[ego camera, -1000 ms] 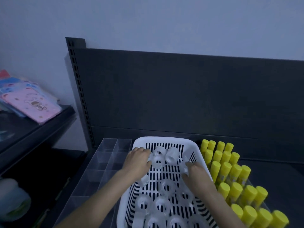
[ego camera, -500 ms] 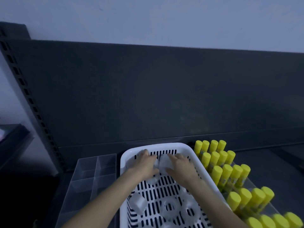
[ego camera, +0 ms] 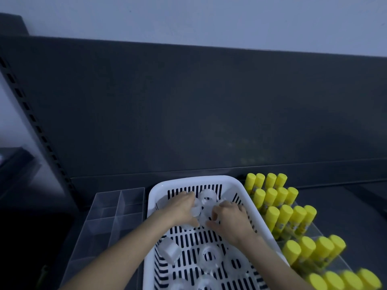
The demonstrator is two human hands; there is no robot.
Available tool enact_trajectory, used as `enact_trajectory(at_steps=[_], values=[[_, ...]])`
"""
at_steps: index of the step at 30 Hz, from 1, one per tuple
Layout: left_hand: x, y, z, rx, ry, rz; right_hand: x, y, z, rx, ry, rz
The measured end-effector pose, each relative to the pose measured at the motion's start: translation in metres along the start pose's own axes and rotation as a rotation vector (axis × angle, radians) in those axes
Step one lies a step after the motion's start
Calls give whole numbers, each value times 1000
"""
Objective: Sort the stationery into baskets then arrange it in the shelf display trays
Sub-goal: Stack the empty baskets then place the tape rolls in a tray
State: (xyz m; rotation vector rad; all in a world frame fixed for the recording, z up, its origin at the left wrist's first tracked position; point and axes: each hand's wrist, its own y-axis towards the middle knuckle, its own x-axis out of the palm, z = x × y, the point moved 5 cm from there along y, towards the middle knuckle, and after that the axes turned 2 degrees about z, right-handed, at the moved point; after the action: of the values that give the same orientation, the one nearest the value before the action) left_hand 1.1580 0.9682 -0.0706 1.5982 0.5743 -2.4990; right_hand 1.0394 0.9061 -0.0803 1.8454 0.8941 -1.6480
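Head view. White slotted basket (ego camera: 234,183) at 6 o'clock on the dark shelf (ego camera: 345,197), holding clear tape rolls (ego camera: 210,256) scattered over its slatted floor. Both hands inside the far end of the basket, close together. Left hand (ego camera: 181,209) curled palm-down over a cluster of rolls, fingers (ego camera: 188,195) closed around at least one roll at its 3 o'clock side. Right hand (ego camera: 231,217) likewise curled, fingertips pressed against rolls at its 9 o'clock side; exact number of rolls gripped by either hand cannot be told. One upright roll (ego camera: 207,197) standing free just beyond the two hands, at 12 o'clock of the gap between them. One tilted roll (ego camera: 170,252) near the basket's left wall, under the left forearm.

Clear divided display tray (ego camera: 117,208) at 9 o'clock of the basket, just beside it, its visible compartments bare. Yellow-capped glue sticks (ego camera: 280,214) in stepped rows at 3 o'clock of the basket, standing tilted in a clear tiered holder; labels on their barrels too small and blurred to read. Dark back panel (ego camera: 188,111) of the shelf at 12 o'clock, with a perforated upright (ego camera: 31,118) at 10 o'clock. No legible brand or writing anywhere.
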Motion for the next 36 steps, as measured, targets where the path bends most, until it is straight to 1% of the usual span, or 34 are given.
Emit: enact_trajectory(at_steps=[3, 6, 9, 11, 14, 18, 21, 23, 25, 27, 29, 32, 36], values=[[5, 2, 1, 0, 25, 21, 3, 0, 2, -10, 48, -14], [7, 1, -1, 2, -14, 68, -3, 0, 3, -34, 96, 36], [0, -3, -2, 21, -145, 187, -15, 1, 7, -10, 207, 160], [-11, -10, -6, 12, -264, 302, -21, 1, 6, -5, 236, 198], [-29, -27, -13, 16, -351, 415, -13, 2, -4, -27, 124, 92], [-46, -59, -29, -6, -398, 460, 3, 0, -16, -87, -131, -73], [-57, -87, -48, -34, -423, 494, 3, -6, -24, -134, -242, -109], [-61, -104, -66, -56, -436, 523, -5, -9, -33, -164, -150, -71], [-65, -119, -84, -84, -448, 554, -22, -7, -45, -176, 110, -8], [-70, -135, -100, -113, -467, 588, -40, -3, -63, -192, 364, -4], [-74, -149, -114, -144, -493, 628, -51, 4, -84, -228, 522, -18], [-77, -168, -135, -192, -525, 670, -55, 16, -114, -229, 685, -24], [-75, -188, -167, -276, -584, 707, -52, 35, -161, -300, 750, -85]])
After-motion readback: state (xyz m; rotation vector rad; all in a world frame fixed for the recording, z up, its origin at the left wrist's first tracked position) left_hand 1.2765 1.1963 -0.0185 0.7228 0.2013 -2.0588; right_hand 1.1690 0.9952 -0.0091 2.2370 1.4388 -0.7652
